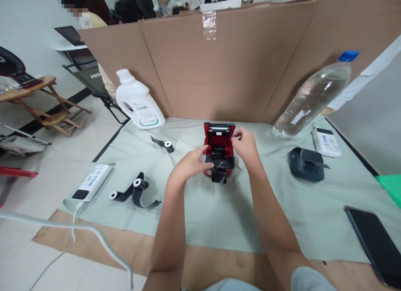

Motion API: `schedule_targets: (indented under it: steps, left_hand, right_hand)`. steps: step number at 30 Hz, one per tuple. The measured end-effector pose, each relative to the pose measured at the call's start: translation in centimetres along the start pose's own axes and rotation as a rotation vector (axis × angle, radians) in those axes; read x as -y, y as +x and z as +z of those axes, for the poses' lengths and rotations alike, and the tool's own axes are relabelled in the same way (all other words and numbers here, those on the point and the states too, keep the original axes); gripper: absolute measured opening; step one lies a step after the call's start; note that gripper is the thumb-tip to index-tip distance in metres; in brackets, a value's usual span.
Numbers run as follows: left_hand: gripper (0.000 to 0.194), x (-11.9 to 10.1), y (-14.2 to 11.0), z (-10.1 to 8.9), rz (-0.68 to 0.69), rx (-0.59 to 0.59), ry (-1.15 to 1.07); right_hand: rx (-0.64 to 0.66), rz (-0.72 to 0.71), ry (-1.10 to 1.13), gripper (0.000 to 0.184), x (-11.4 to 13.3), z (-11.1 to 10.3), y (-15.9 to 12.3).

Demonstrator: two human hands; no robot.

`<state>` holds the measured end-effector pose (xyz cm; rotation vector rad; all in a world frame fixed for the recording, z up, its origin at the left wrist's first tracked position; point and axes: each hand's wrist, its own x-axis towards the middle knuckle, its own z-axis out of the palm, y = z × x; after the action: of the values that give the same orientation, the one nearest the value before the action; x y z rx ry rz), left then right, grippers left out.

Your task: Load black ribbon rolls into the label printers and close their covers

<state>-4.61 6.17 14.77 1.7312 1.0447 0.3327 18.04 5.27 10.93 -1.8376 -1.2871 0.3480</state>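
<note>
A small red-and-black portable thermal printer [233,162] stands on the cloth in front of me with its lid [219,131] raised. Inside it lies a dark roll [218,150], and a black strip with pale marbled lines [219,170] hangs over its front. My left hand [191,160] grips the printer's left side, its index finger at the edge and its thumb by the strip. At the upper right, my right hand [245,145] has bent fingers at the lid's side edge; the exact contact is partly hidden.
Loose black rolls [138,186] and a smaller roll [169,147] lie left. A white jug [139,103] and a water bottle [313,99] stand before a cardboard screen [219,74]. Right are a dark tape dispenser [306,165], a white device [326,141] and a phone [374,243].
</note>
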Motion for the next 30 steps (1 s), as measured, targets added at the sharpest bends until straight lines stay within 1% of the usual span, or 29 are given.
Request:
schedule_targets:
  steps: [1,2,3,4,6,7,8,12,15,18,19,21,23,26,28,30]
  left_hand:
    - [0.078,0.0,-0.3,0.1,0.010,-0.006,0.008]
    - [0.076,0.1,-0.7,0.3,0.012,-0.033,0.020]
    - [0.077,0.3,-1.1,0.6,0.001,-0.086,0.036]
    - [0.081,0.7,-1.6,1.2,-0.020,-0.170,0.052]
    - [0.096,1.6,-2.8,2.8,-0.072,-0.367,0.056]
    - [0.103,2.2,-3.4,3.9,-0.090,-0.443,0.032]
    - [0.107,2.7,-3.9,5.0,-0.099,-0.488,-0.011]
    - [0.109,4.2,-4.8,9.2,-0.103,-0.543,-0.233]
    - [0.104,4.6,-4.5,11.0,-0.041,-0.596,-0.356]
    - [0.097,5.2,-4.1,11.6,0.055,-0.589,-0.427]
    - [0.095,5.4,-4.0,11.7,0.078,-0.580,-0.442]
    - [0.093,6.0,-3.9,11.8,0.103,-0.560,-0.470]
    - [0.090,6.4,-3.9,12.0,0.110,-0.526,-0.488]
    - [0.088,6.6,-4.1,12.0,0.108,-0.474,-0.498]
    - [0.082,6.4,-4.2,11.5,0.098,-0.489,-0.460]
    - [0.069,6.0,-3.8,10.1,0.080,-0.563,-0.392]
  right_hand:
    - [-0.074,0.003,0.030,0.023,-0.2,0.0,0.3]
    - [-0.118,-0.002,0.072,0.028,-0.3,0.0,0.5]
    - [-0.127,-0.014,0.131,0.033,-0.4,0.2,0.8]
    - [-0.108,-0.029,0.204,0.037,-0.5,0.4,0.9]
    - [-0.057,-0.042,0.353,0.039,-0.4,0.8,1.1]
    - [-0.044,-0.037,0.412,0.039,-0.4,1.0,1.2]
    - [-0.040,-0.026,0.452,0.040,-0.3,1.1,1.2]
    - [-0.022,0.048,0.502,0.040,0.1,0.9,0.9]
    - [0.009,0.090,0.474,0.036,-0.3,0.3,0.6]
    - [0.109,0.195,0.430,0.032,-1.1,-0.7,0.1]
    - [0.159,0.238,0.431,0.036,-1.3,-1.1,-0.1]
    - [0.268,0.306,0.448,0.052,-1.7,-1.7,-0.5]
    - [0.367,0.344,0.452,0.066,-1.9,-2.1,-1.0]
    - [0.486,0.351,0.448,0.073,-1.9,-2.1,-1.7]
    - [0.539,0.355,0.460,0.076,-2.0,-1.9,-1.9]
    - [0.571,0.368,0.482,0.079,-1.9,-1.8,-1.9]
